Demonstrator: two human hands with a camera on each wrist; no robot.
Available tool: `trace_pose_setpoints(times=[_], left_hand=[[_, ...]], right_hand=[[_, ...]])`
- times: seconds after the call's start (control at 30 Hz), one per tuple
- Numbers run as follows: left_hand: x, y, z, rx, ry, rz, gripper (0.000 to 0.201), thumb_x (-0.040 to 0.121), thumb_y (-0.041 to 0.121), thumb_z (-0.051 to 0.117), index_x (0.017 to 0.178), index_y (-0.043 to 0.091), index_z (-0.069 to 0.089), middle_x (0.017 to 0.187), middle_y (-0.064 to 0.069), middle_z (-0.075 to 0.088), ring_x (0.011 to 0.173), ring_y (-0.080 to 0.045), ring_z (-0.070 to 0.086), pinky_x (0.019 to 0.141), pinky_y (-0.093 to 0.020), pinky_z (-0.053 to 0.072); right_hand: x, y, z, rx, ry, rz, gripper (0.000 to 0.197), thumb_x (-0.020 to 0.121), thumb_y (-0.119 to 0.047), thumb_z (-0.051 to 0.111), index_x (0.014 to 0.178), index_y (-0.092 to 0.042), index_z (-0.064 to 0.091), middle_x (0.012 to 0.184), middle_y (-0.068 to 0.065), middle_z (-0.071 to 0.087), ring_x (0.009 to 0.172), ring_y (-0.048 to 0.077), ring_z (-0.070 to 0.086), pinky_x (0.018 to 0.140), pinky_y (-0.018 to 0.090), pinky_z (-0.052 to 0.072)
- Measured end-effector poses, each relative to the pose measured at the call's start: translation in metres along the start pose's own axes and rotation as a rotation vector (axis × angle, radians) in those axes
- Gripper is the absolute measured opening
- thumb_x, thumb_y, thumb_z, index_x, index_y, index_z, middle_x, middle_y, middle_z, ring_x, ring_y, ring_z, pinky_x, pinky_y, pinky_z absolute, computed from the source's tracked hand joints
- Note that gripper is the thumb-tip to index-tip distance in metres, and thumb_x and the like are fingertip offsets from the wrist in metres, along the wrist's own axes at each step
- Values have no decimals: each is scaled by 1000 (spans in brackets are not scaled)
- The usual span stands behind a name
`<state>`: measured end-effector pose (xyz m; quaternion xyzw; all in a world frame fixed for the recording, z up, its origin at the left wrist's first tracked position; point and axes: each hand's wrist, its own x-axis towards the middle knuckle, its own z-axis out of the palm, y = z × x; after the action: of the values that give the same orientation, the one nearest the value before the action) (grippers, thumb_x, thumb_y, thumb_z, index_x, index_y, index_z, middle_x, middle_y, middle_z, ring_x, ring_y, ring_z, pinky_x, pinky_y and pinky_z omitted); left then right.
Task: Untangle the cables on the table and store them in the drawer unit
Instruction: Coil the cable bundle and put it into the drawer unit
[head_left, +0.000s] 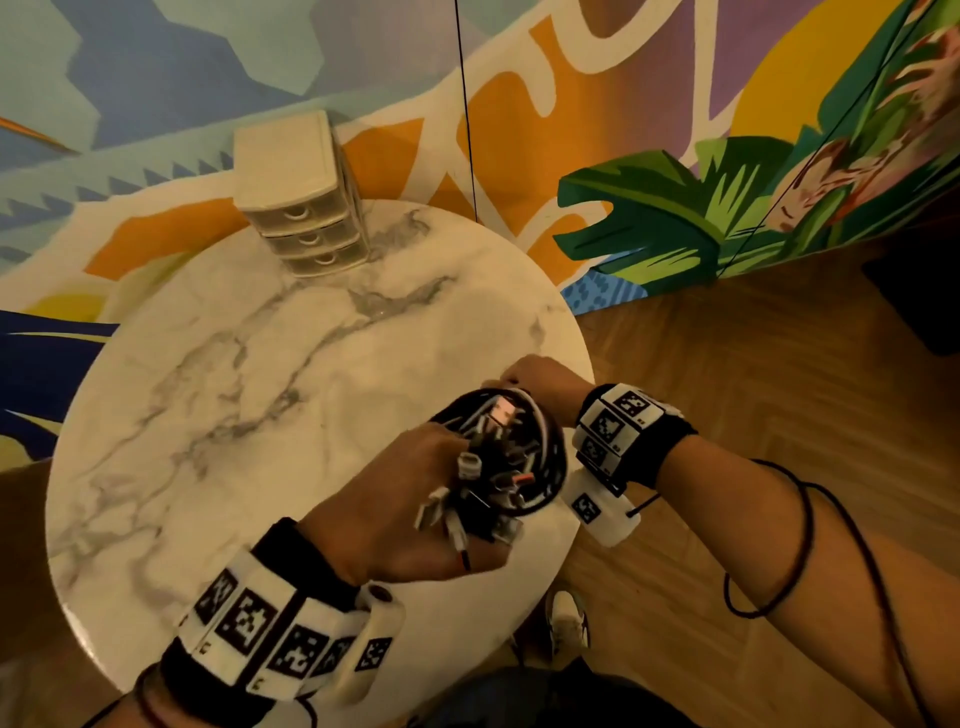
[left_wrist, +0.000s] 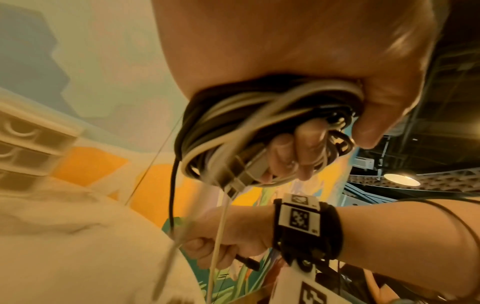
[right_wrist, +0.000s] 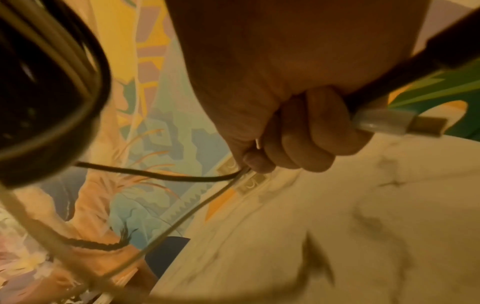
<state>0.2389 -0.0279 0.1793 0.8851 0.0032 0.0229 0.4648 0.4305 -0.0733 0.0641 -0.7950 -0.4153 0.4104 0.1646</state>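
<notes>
A tangled bundle of black and white cables (head_left: 501, 457) with several plugs sticking out is held above the near right part of the round marble table (head_left: 218, 395). My left hand (head_left: 410, 514) grips the bundle (left_wrist: 249, 123), fingers curled round the coils. My right hand (head_left: 540, 382), just behind the bundle, is closed in a fist (right_wrist: 298, 131) round a black cable and a white cable whose plugs (right_wrist: 400, 122) stick out of it. Both strands run from the fist (left_wrist: 207, 253) up to the bundle. The white drawer unit (head_left: 296, 192) stands at the table's far edge, all three drawers closed.
A painted mural wall rises behind the table. A thin black cord (head_left: 467, 130) hangs down the wall behind the table's far edge. Wooden floor (head_left: 727, 374) lies to the right, with a shoe (head_left: 569, 618) below the table's near edge.
</notes>
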Motion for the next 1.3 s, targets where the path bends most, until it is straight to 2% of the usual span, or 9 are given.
trace_pose_setpoints(times=[0.13, 0.27, 0.47, 0.67, 0.73, 0.83, 0.97, 1.07, 1.3], left_hand=[[0, -9, 7, 71, -85, 37, 37, 69, 13, 71, 65, 39, 45, 70, 32, 51, 69, 19, 47, 63, 1, 32], [-9, -37, 6, 70, -99, -138, 10, 75, 25, 66, 73, 29, 57, 72, 15, 58, 69, -3, 55, 63, -28, 48], [-17, -65, 2, 121, 48, -281, 21, 70, 43, 57, 84, 28, 63, 78, 9, 67, 77, -7, 61, 71, -35, 52], [-9, -29, 10, 199, -103, 21, 20, 71, 32, 71, 83, 31, 56, 70, 12, 62, 64, -2, 56, 63, -23, 49], [-5, -19, 14, 139, -138, 109, 17, 72, 30, 73, 79, 29, 57, 71, 9, 64, 65, -8, 60, 66, -29, 51], [-3, -12, 18, 132, -129, 180, 17, 72, 28, 75, 73, 23, 58, 67, 5, 62, 60, -18, 58, 65, -34, 47], [-7, -20, 14, 185, -68, 178, 17, 71, 27, 75, 78, 19, 62, 68, 4, 63, 62, -15, 58, 66, -33, 49], [-6, -11, 17, 263, -84, 255, 21, 77, 34, 63, 92, 22, 54, 65, 2, 59, 61, -16, 54, 70, -21, 42], [-4, 5, 54, 426, -87, 425, 13, 92, 18, 56, 101, 9, 60, 62, 0, 58, 64, -17, 52, 70, -29, 45]], right_hand=[[-4, 6, -8, 14, -13, 35, 52, 97, -42, 43, 55, -11, 38, 58, 7, 36, 59, 23, 37, 59, 32, 29], [-22, 6, -26, 22, -27, 4, 50, 96, -44, 46, 57, -13, 41, 60, 7, 37, 55, 19, 33, 53, 29, 27], [-37, -9, -28, 89, 74, -16, 48, 98, -41, 42, 62, -9, 44, 59, 7, 41, 50, 15, 33, 51, 28, 27], [-13, -6, -25, 184, 158, 151, 51, 97, -40, 45, 94, 7, 64, 78, 12, 55, 58, 15, 45, 55, 28, 33], [-7, -8, -25, 187, 123, 164, 47, 96, -39, 47, 86, 3, 65, 68, 10, 51, 54, 16, 41, 52, 29, 31], [-1, -9, -24, 198, 115, 178, 43, 94, -33, 53, 60, -7, 46, 53, 5, 35, 49, 17, 33, 49, 30, 25], [-3, -6, -28, 223, 134, 230, 39, 90, -29, 57, 61, -7, 43, 53, 4, 34, 47, 17, 31, 48, 27, 25], [0, -9, -35, 262, 151, 284, 41, 86, -31, 60, 56, -12, 40, 51, 2, 35, 45, 18, 30, 46, 25, 25], [2, -37, -69, 206, 123, 212, 52, 82, -42, 67, 55, -11, 36, 52, 3, 35, 44, 16, 31, 46, 26, 26]])
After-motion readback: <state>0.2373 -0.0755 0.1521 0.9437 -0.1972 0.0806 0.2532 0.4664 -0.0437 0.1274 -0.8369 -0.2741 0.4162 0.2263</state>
